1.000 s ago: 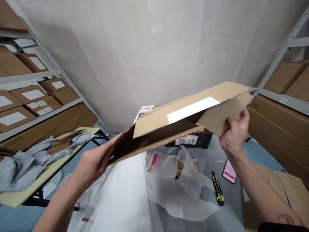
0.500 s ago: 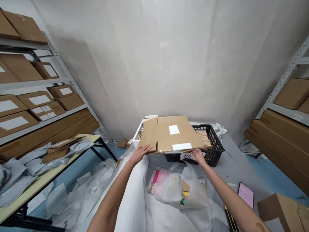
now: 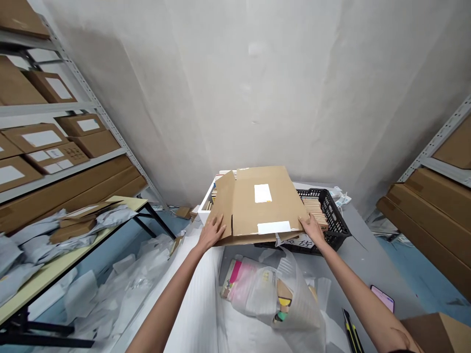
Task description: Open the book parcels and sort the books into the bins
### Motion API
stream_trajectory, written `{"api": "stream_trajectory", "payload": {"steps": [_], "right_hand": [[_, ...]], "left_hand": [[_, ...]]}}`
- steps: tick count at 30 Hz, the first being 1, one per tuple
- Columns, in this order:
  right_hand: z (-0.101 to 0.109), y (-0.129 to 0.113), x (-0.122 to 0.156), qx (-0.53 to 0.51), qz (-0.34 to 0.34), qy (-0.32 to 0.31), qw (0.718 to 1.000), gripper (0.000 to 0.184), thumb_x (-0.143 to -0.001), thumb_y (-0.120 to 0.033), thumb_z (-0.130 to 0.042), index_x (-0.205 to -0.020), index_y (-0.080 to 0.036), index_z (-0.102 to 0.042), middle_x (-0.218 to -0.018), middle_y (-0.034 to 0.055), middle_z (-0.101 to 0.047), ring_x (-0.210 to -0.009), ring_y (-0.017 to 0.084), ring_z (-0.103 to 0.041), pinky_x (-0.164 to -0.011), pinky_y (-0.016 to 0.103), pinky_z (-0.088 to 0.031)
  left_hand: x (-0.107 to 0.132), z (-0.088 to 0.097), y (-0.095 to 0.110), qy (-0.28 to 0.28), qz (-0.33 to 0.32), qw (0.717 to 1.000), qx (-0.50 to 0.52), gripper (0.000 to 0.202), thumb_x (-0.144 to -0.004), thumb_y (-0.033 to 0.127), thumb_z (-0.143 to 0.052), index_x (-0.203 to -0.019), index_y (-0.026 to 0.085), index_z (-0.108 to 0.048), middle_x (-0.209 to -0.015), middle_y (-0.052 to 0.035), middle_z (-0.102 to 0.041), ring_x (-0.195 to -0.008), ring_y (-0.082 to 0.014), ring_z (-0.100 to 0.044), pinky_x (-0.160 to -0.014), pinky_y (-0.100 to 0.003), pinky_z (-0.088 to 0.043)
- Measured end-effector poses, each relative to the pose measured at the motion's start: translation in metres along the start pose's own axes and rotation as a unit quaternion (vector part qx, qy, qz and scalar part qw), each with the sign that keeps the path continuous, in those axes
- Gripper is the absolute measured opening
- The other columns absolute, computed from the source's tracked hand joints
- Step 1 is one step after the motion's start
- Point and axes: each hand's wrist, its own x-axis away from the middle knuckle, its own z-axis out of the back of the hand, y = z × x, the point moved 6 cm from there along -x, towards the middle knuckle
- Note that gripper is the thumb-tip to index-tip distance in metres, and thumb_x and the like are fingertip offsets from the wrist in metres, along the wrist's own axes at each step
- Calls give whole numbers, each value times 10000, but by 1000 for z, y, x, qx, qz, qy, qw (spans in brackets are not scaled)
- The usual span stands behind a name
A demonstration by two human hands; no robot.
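Note:
A flattened, partly folded cardboard mailer box (image 3: pixel 263 206) with white labels lies over the front of a black plastic crate (image 3: pixel 333 218). Its left flap stands slightly raised. My left hand (image 3: pixel 212 234) grips the near left edge at the flap, and my right hand (image 3: pixel 312 232) holds the near right corner. Thin wooden sticks (image 3: pixel 315 213) show in the crate past the cardboard's right side. A white box (image 3: pixel 206 208) with stacked contents sits under its left side, mostly hidden.
Below the hands lie a white foam sheet (image 3: pixel 193 304) and a plastic bag of packaged items (image 3: pixel 272 299). A phone (image 3: pixel 382 298) and a yellow-black utility knife (image 3: pixel 349 328) are at lower right. Shelves of brown boxes stand on both sides, and a table with grey mailers is at left.
The cardboard has come down from a raised, tilted position to lie nearly level over the crate. Both hands have moved down and closer to the crate, and the left flap has folded up a little.

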Motion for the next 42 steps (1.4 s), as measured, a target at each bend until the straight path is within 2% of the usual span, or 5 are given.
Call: {"api": "stream_trajectory", "payload": {"steps": [14, 20, 29, 36, 42], "right_hand": [[-21, 30, 13, -189, -106, -57, 975, 229, -767, -233, -576, -950, -95, -588, -705, 59, -666, -424, 117, -562, -365, 219, -459], [6, -38, 28, -273, -7, -34, 961, 395, -792, -322, -543, -1151, -157, -525, -1031, 87, -683, -709, 172, -661, -491, 264, -557], [40, -216, 71, -375, 269, -169, 871, 694, -896, -677, -208, -1383, -246, -449, -1179, 80, -667, -1014, 219, -644, -902, 418, -499], [-16, -110, 22, 46, 81, -8, 996, 593, -862, -358, -501, -1405, -136, -414, -1378, 154, -505, -1295, 248, -441, -1049, 356, -354], [-38, -13, 22, 125, -70, -10, 990, 666, -798, -353, -571, -1325, 28, -429, -1353, 326, -432, -1310, 395, -388, -1007, 495, -366]], "left_hand": [[2, -47, 81, -135, -94, 983, -77, 777, -867, 660, -304, -1514, 251, -171, -1598, -109, -76, -1442, -416, -80, -1075, -662, -192], [16, -19, 121, 14, -132, 981, -138, 793, -816, 392, -596, -1503, 266, -220, -1559, -154, -244, -1409, -401, -245, -1091, -579, -268], [10, 102, 74, 369, -165, 912, 71, 549, -820, 52, -355, -1317, 198, -536, -1311, -72, -605, -1246, -184, -529, -1088, -351, -374], [22, 152, 9, 492, 76, 834, 237, 294, -881, 296, -459, -1065, 175, -653, -904, -79, -715, -885, -222, -664, -837, -332, -488], [24, 115, -47, 497, 177, 676, 515, 278, -807, 411, -585, -943, 169, -563, -833, -25, -630, -818, -167, -614, -794, -297, -492]]}}
